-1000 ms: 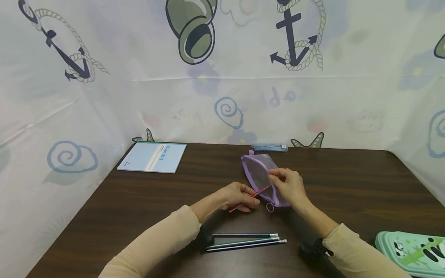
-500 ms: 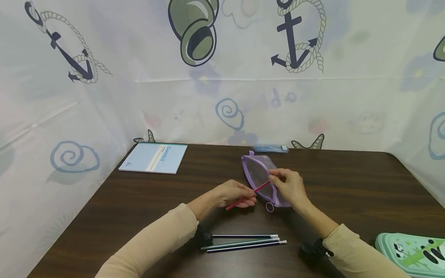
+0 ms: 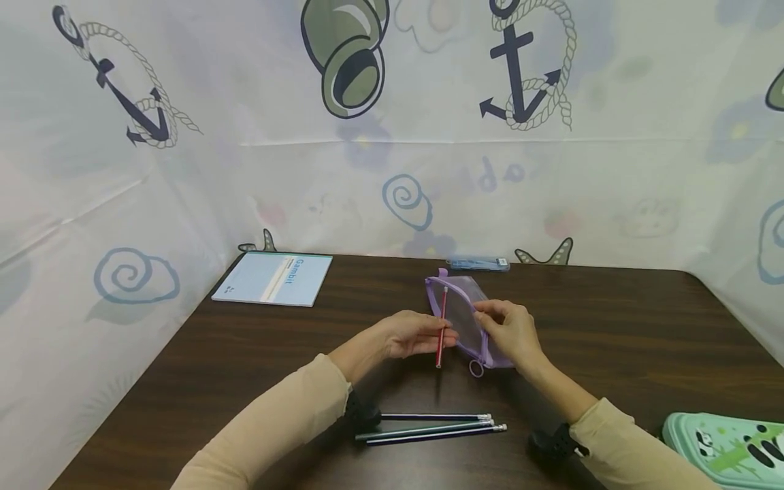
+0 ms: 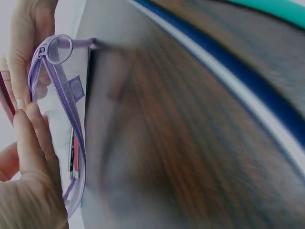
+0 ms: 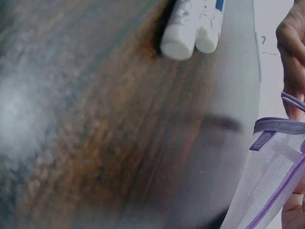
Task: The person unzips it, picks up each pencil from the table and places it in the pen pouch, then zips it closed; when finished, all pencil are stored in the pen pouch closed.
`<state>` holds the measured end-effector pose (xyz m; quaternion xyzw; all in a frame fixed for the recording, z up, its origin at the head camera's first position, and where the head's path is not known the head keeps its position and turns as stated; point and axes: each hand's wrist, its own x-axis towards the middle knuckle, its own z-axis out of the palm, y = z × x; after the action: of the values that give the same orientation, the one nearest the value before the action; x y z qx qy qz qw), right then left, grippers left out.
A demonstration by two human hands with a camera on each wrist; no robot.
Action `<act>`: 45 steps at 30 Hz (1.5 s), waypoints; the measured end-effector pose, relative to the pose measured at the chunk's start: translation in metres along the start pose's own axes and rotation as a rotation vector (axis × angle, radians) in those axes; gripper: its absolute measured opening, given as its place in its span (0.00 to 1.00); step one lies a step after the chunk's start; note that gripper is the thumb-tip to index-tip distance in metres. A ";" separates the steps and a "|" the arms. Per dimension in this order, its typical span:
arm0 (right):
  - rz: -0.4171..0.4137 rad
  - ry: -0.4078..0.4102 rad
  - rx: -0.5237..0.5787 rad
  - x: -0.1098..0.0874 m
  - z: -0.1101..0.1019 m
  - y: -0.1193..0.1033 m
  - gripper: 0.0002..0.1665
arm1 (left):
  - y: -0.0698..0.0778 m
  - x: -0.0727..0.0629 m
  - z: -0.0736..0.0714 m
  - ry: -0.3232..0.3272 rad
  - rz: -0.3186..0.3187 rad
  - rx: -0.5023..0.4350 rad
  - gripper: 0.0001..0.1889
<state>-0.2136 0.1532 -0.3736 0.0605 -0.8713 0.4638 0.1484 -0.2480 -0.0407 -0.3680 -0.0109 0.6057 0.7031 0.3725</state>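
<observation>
My left hand [image 3: 416, 335] pinches a red pencil [image 3: 440, 344] between thumb and fingers, in front of the opening of a purple mesh zip pouch [image 3: 468, 323]. Seen from the head, the pencil stands almost lengthwise, its far end over the pouch's mouth. My right hand [image 3: 510, 328] pinches the pouch's right edge and keeps the mouth spread. In the left wrist view, a dark and a red pencil [image 4: 76, 157] show between the zipper edges. The right wrist view shows the pouch's mesh side [image 5: 276, 181]; much of both hands is cut off there.
Several pencils [image 3: 435, 432] with white eraser ends lie near the front of the dark wooden table [image 3: 612, 327]. A light blue notebook [image 3: 272, 279] lies back left, a blue packet [image 3: 478, 263] at the back edge. A green panda case [image 3: 729, 446] sits front right.
The red pencil has turned in my left hand from slanting to nearly lengthwise, its far end now over the pouch's opening. My right hand stays on the pouch's edge.
</observation>
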 end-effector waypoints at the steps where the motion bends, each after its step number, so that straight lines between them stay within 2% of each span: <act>1: -0.005 -0.005 0.000 0.000 0.000 0.000 0.08 | 0.001 0.002 0.001 0.004 0.007 -0.002 0.18; 8: -0.033 -0.028 -0.005 -0.002 0.002 0.001 0.09 | 0.003 0.017 0.013 0.124 0.073 -0.060 0.19; 13: -0.041 -0.030 -0.018 -0.003 0.003 0.000 0.08 | -0.001 0.027 0.026 0.205 0.129 -0.062 0.21; 20: -0.077 -0.041 -0.046 -0.003 0.004 -0.002 0.08 | -0.008 0.038 0.038 0.257 0.185 -0.073 0.20; 26: -0.080 -0.036 -0.046 -0.003 0.004 -0.003 0.08 | -0.017 0.043 0.043 0.289 0.202 -0.087 0.21; 34: -0.069 -0.018 -0.043 -0.003 0.005 -0.001 0.08 | -0.020 0.044 0.047 0.282 0.199 -0.065 0.23; 39: -0.065 -0.013 -0.039 -0.003 0.005 0.000 0.08 | -0.019 0.041 0.044 0.248 0.183 -0.036 0.24; 42: -0.072 -0.003 -0.052 -0.001 0.004 0.002 0.08 | -0.015 0.032 0.037 0.195 0.176 -0.001 0.23; 45: -0.081 0.015 -0.060 0.002 0.001 0.003 0.08 | -0.011 0.018 0.023 0.061 0.144 0.082 0.20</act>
<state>-0.2163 0.1546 -0.3760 0.0876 -0.8805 0.4316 0.1752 -0.2456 -0.0119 -0.3794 0.0266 0.6440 0.7022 0.3024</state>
